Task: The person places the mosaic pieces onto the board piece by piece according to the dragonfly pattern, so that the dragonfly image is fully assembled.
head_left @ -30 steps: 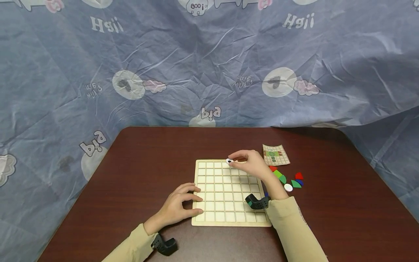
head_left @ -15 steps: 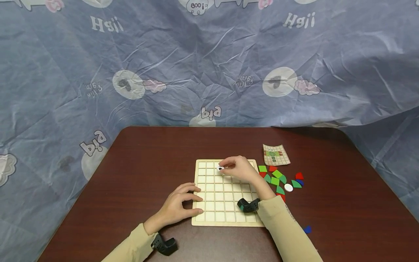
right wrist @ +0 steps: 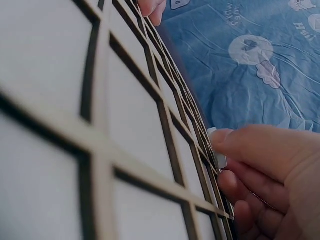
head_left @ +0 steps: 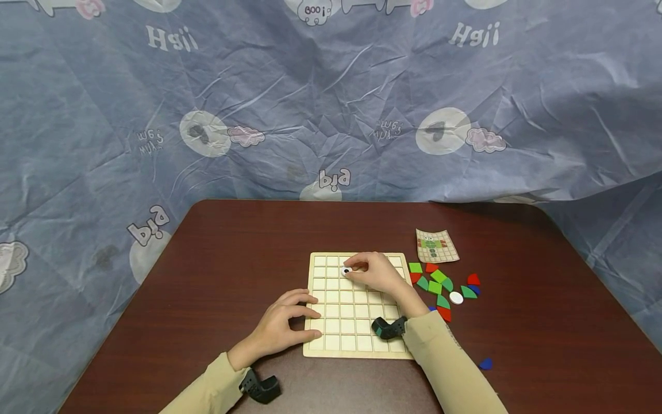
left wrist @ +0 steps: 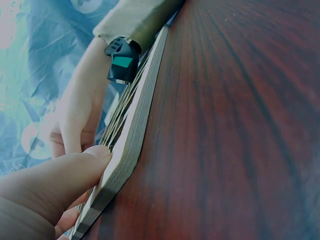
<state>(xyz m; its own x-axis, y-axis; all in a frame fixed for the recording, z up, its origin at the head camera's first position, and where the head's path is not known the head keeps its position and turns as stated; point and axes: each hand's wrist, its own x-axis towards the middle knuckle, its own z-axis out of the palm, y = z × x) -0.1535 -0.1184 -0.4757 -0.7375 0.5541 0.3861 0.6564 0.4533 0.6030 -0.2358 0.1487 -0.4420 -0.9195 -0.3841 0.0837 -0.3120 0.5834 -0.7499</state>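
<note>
A pale wooden grid board (head_left: 347,326) lies on the dark table in front of me. My right hand (head_left: 380,275) pinches a small white round piece with a black dot (head_left: 345,271) between thumb and fingertips, right over the board's upper cells. In the right wrist view a white edge of that piece (right wrist: 220,160) shows at the fingertips, close to the grid. My left hand (head_left: 283,322) rests with extended fingers on the board's left edge. The left wrist view shows the left thumb (left wrist: 75,172) lying on the rim.
Right of the board lie several flat pieces: green quarter-circles (head_left: 468,292), light green squares (head_left: 435,287), red ones (head_left: 443,314) and a white disc (head_left: 455,298). A blue piece (head_left: 485,364) sits nearer the front. A printed pattern card (head_left: 437,246) lies behind them.
My right hand has carried the white dotted piece from the board's far edge leftward and closer in, over the upper cells. The left hand has stayed in place.
</note>
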